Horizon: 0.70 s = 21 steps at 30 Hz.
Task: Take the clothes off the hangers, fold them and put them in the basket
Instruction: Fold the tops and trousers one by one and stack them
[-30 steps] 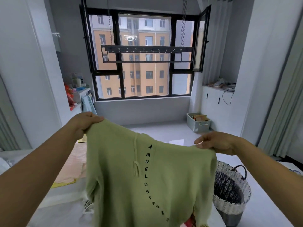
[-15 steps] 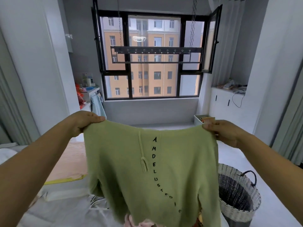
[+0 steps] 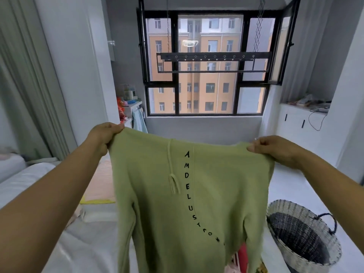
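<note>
A green top (image 3: 189,194) with a line of black letters down it and a drawstring hangs spread in the air in front of the person, held up by its two upper corners above the bed (image 3: 29,186) and left of the basket (image 3: 303,241). Both arms reach forward at about the same height; the left hand (image 3: 104,133) curls its fingers over the top's left corner, and the right hand (image 3: 273,148) pinches the right corner between thumb and bent fingers. The woven basket stands on the floor at lower right, and behind the top is the window (image 3: 208,64) with a drying rack (image 3: 212,58) hanging across it.
</note>
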Each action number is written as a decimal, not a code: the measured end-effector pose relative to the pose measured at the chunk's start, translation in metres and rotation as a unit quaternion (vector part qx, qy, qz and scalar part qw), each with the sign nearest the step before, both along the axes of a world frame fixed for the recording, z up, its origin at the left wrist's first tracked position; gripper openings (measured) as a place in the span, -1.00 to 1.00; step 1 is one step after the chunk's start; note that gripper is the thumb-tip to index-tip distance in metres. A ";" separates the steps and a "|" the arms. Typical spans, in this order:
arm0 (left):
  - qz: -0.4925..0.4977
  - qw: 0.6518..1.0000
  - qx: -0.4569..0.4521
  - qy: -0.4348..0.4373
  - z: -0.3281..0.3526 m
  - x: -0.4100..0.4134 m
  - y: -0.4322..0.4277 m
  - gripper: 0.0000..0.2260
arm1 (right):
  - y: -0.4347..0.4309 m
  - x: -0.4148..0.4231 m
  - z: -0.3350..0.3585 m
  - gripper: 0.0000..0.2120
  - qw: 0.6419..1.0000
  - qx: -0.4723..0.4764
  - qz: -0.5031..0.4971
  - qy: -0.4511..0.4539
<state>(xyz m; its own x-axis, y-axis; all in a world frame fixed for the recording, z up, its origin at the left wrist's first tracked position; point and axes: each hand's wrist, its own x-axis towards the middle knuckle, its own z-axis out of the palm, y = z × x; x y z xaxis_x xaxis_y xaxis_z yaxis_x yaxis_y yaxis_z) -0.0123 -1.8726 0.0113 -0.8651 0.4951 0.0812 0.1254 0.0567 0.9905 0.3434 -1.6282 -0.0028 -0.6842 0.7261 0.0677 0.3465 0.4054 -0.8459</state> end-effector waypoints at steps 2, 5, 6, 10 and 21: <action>0.018 1.000 0.005 -0.002 -0.007 -0.004 -0.009 -0.82 | -0.004 0.001 -0.005 -0.86 0.990 -0.016 0.039 -0.133; 0.031 1.000 0.003 0.002 -0.012 -0.006 -0.023 -0.83 | -0.005 -0.010 -0.013 -0.86 0.993 -0.007 0.012 -0.118; 0.043 0.999 -0.004 0.001 -0.013 -0.006 -0.027 -0.83 | -0.005 -0.014 -0.014 -0.86 0.997 -0.014 0.004 -0.072; 0.012 0.929 -0.317 0.192 -0.033 -0.001 -0.063 -0.68 | -0.004 -0.036 -0.024 -0.78 0.998 0.050 -0.020 -0.022; 0.109 0.905 -0.329 0.247 -0.013 -0.003 -0.092 -0.71 | -0.023 -0.064 0.000 -0.66 0.997 0.012 0.004 -0.079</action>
